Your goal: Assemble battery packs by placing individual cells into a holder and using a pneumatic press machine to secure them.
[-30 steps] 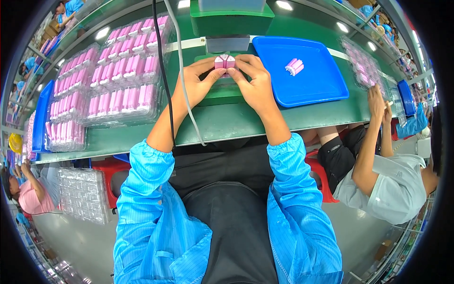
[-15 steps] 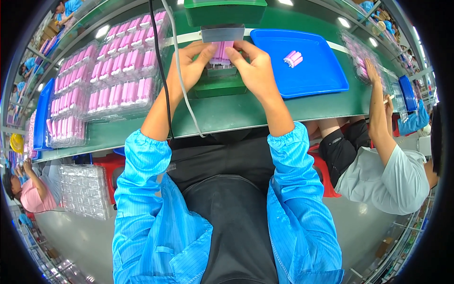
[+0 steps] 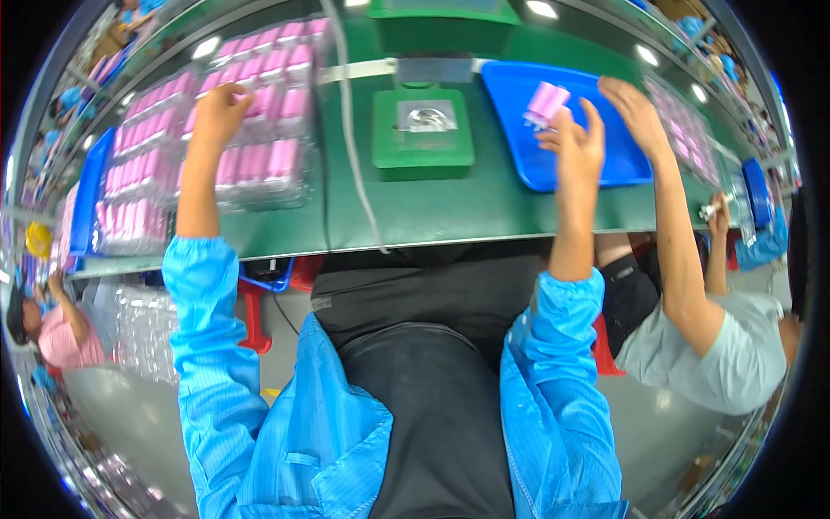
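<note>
My left hand (image 3: pixel 223 112) is over the clear trays (image 3: pixel 194 208) filled with pink bundles (image 3: pixel 281 160) on the left. Its fingers are curled into a pinch near one of the bundles, and what they hold is too hard to make out. Above the blue tray (image 3: pixel 618 177), my right hand (image 3: pixel 577 147) is smeared by motion, with fingers apart. Just beyond its fingertips lies a pink bundle (image 3: pixel 546 102) with white ends. Between my hands stands a green box (image 3: pixel 424 160) with a square plate and a round silver piece (image 3: pixel 425 121) on top.
A co-worker's hand (image 3: pixel 635 117) reaches over the blue tray's right edge, near another clear tray of pink bundles (image 3: pixel 687 130). A grey cable (image 3: pixel 350 130) crosses the green table (image 3: pixel 467 212). Behind the green box are a grey block (image 3: pixel 437 69) and a green bin (image 3: pixel 445 30).
Both hands have left the green box, which held pink pieces between them. The left went to the trays, the right to the blue tray. The co-worker's hand came in over the blue tray.
</note>
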### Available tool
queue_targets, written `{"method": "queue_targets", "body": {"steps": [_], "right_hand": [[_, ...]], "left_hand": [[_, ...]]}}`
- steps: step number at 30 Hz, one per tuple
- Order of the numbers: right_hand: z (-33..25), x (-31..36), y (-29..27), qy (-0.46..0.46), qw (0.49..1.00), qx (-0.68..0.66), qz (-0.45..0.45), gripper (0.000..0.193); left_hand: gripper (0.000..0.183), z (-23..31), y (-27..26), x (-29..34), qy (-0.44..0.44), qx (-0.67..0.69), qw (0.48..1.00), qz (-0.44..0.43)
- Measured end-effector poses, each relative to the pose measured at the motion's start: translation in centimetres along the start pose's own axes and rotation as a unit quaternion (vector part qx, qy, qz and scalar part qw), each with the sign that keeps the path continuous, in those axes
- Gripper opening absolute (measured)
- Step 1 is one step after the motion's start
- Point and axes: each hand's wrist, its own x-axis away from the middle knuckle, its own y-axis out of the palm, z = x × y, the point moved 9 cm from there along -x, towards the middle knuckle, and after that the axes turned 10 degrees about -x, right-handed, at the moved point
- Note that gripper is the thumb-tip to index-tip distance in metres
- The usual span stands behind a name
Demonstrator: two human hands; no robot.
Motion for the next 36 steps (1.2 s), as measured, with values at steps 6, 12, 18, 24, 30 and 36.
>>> {"method": "queue_targets", "body": {"steps": [6,12,18,24,30,36], "right_hand": [[-1.3,1.4,-1.2,-0.024,0.999,-0.025,0.010,0.060],[0.7,3.7,2.3,-0.072,0.996,0.012,-0.050,0.058],[-1.6,5.4,2.8,-0.083,0.994,0.004,-0.073,0.057],[-2.3,7.1,2.6,-0.131,0.987,0.053,-0.076,0.055],[-1.5,6.5,2.9,-0.121,0.990,0.024,-0.074,0.051],[-2.5,6.4,5.2,-0.119,0.985,0.030,-0.119,0.049]], "left_hand": [[0.054,-1.6,2.4,-1.7,-0.028,0.034,0.996,-0.083],[0.064,-2.7,3.3,-2.6,-0.047,-0.039,0.992,-0.115],[0.048,-0.4,2.8,-2.1,0.011,-0.116,0.991,-0.061],[0.037,3.4,-1.0,-0.8,-0.010,-0.246,0.968,0.055],[0.038,18.5,0.3,4.8,0.065,0.270,0.956,-0.089],[0.034,23.3,5.2,5.5,0.121,0.432,0.884,-0.132]]}}
